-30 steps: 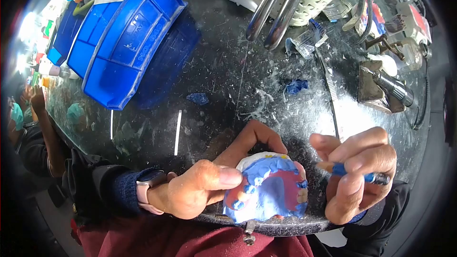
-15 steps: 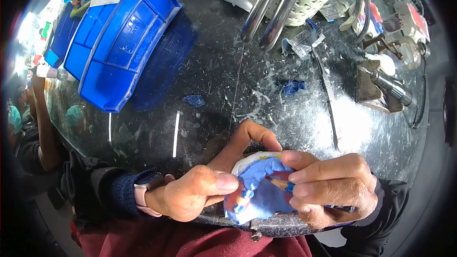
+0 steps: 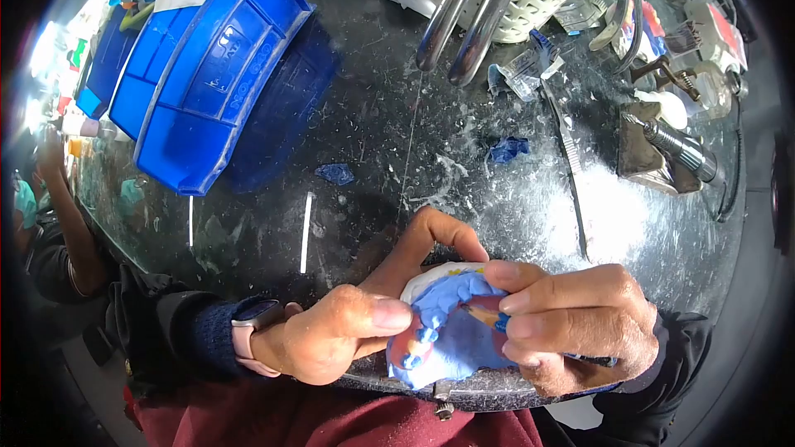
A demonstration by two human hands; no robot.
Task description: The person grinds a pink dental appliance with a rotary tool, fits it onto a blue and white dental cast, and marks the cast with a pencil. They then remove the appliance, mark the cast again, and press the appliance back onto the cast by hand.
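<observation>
A dental model of pale blue material, with a white outer edge and reddish-pink patches, is held low over the near table edge. My left hand is closed on its left side, the thumb pressing near the ridge and the index finger curled behind. In my right hand the fingers are pinched round a pencil. Its sharpened dark tip points left and lies against the inner side of the blue ridge. Small tooth-like pieces with darker blue spots sit on the model's left arm. The right fingers cover the model's right side.
A blue bin stands at the left, a white basket at the back. A thin metal tool, blue scraps and a dark handpiece lie to the right. Another person's arm shows at far left.
The whole view has shifted very slightly. Both hands keep their hold on the model and pencil, with the pencil tip at nearly the same spot.
</observation>
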